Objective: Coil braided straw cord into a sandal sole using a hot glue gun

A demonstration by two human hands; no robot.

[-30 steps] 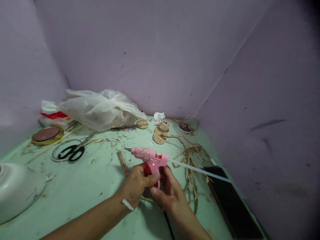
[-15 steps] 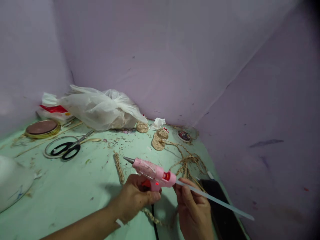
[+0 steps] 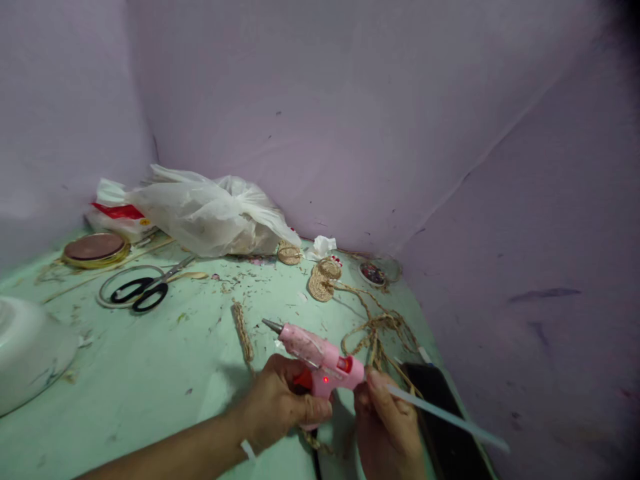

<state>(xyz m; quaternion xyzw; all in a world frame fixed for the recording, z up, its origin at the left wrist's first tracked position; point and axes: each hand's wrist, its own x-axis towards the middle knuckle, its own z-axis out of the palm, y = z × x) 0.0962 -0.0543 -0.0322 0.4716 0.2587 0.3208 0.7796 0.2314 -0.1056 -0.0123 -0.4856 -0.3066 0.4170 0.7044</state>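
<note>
"Glue gun [image 3: 313,350], quick: where's it sitting?"

"It's hovering over the green surface [image 3: 150,373]. Left hand [image 3: 277,400] is gripping it, fingers clamping round the handle by the red trigger [image 3: 303,380] (whether one's pressing it, can't tell)."

"Right hand [image 3: 387,423]?"

"Its fingers are pinching the glue stick [image 3: 465,427] just behind the gun, likely steadying it where it's entering the back."

"Why that tilt?"

"Nozzle [image 3: 273,326] is pointing up and left, away from both hands, presumably sparing the fingers. Red light [image 3: 325,379] is glowing on the side."

"Anything in the way?"

"Stick's free end is passing over a dark slab [image 3: 453,453], maybe a phone. Rope tangle [image 3: 383,327] is lying just beyond the right hand, and a rope braid [image 3: 243,330] is lying past the left one. Black cord [image 3: 317,463] is running below the gun."

"Rest?"

"Plastic bag [image 3: 215,213] is slumping by the wall [image 3: 325,120], overlapping a woven disc [image 3: 289,253]. White bowl [image 3: 30,353] is filling the left edge; scissors [image 3: 158,285] are lying between bowl and bag."
</note>
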